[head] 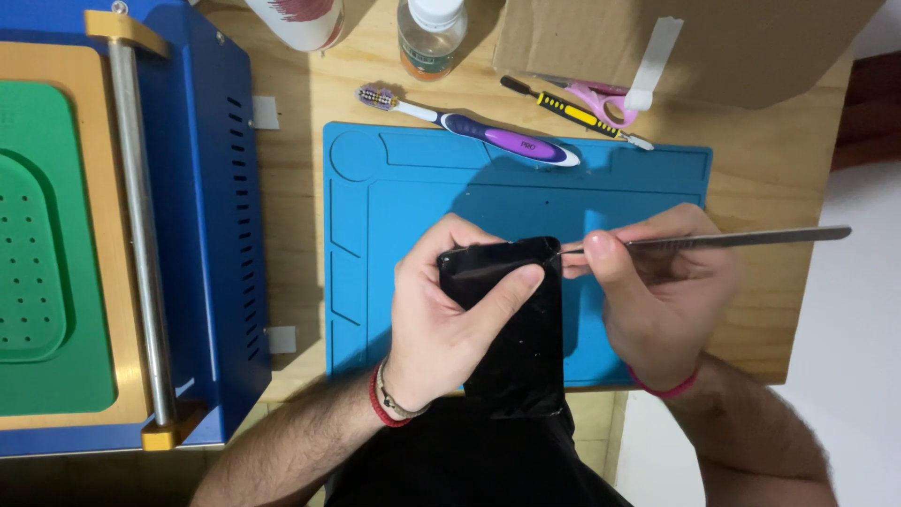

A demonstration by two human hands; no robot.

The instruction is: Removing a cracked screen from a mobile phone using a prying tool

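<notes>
Left hand clasps the black phone above the blue mat near the desk's front edge; right hand pinches a metal pry tool at its top corner. A slip could crack the glass.

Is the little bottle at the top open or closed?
Closed. The bottle has its white cap on, standing upright on the table.

I am seeing left hand covering black phone top-left corner; tool tip at 12 o'clock too fine to judge. Bottle and white container getting cropped at 12 o'clock edge; blue machine running off at 9 o'clock.
</notes>
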